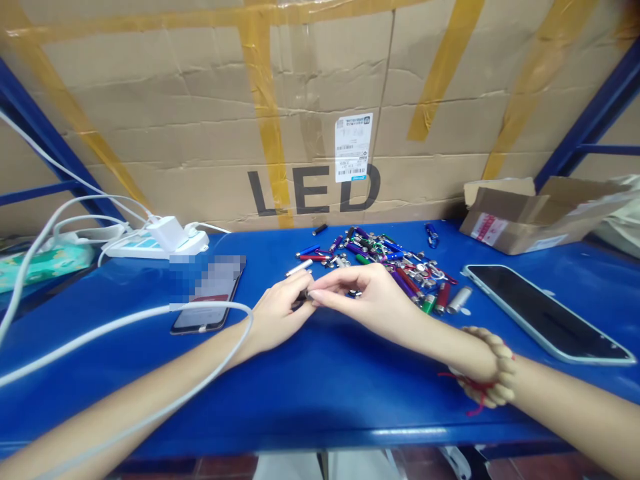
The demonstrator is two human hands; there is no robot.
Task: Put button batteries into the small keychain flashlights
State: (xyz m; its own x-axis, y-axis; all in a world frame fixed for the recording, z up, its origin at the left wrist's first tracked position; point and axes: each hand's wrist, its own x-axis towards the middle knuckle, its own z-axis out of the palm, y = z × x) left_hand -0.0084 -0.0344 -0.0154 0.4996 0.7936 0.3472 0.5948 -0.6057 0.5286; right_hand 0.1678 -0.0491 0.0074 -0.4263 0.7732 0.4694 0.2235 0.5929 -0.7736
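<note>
My left hand (283,308) and my right hand (369,295) meet above the blue table, just in front of a pile of small parts. Both are closed, fingertips pinched around a tiny dark, shiny piece that the fingers mostly cover; its kind cannot be made out. Behind them spreads the pile of small coloured metal tubes and keyring clips (395,257), like keychain flashlight parts. A silver tube (299,268) lies just beyond my left hand. Past my right hand are a red tube (443,297), a green tube (429,304) and another silver tube (459,300).
A phone (213,297) lies left and a light-cased phone (547,313) right. A white cable (200,307) crosses over my left forearm from the power strip (150,245). An open cardboard box (530,217) stands back right; a large carton (200,133) walls the back.
</note>
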